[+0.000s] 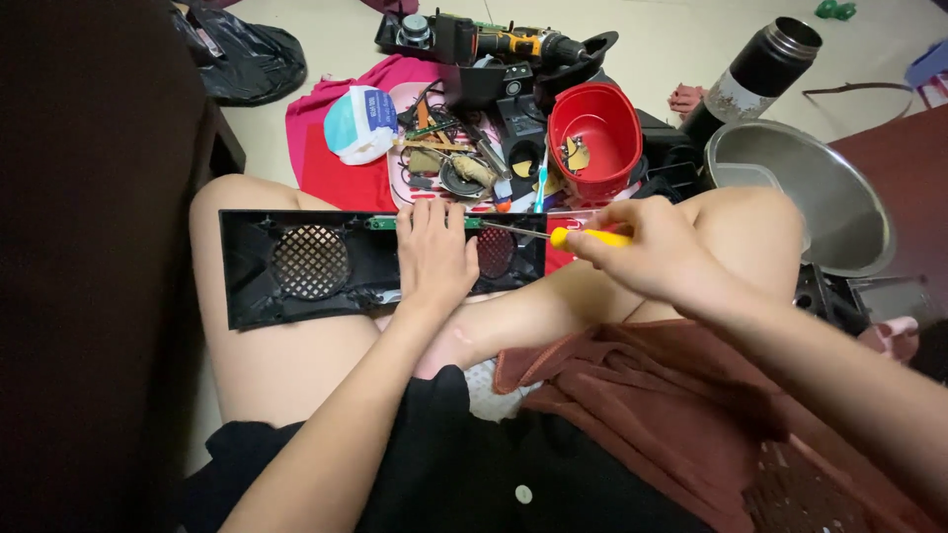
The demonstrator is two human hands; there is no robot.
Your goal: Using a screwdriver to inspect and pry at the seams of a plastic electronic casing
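**Holding one speaker panel, one screwdriver engaged**

Counting from my remote view: one black speaker panel (pixel 326 268) with two round mesh grilles lies across the lap. My left hand (pixel 434 255) presses flat on it, fingers released. My right hand (pixel 652 252) grasps one yellow-handled screwdriver (pixel 568 236), tip at the panel's top edge. One red bowl (pixel 595 133), one white-and-teal pouch (pixel 358 122), one steel basin (pixel 820 192) and one black flask (pixel 760 67) sit on a pale floor (pixel 671 39).

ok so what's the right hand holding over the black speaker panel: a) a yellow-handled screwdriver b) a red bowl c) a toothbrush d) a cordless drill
a, the right hand grips a yellow-handled screwdriver, its tip over the black speaker panel that the left hand presses down.
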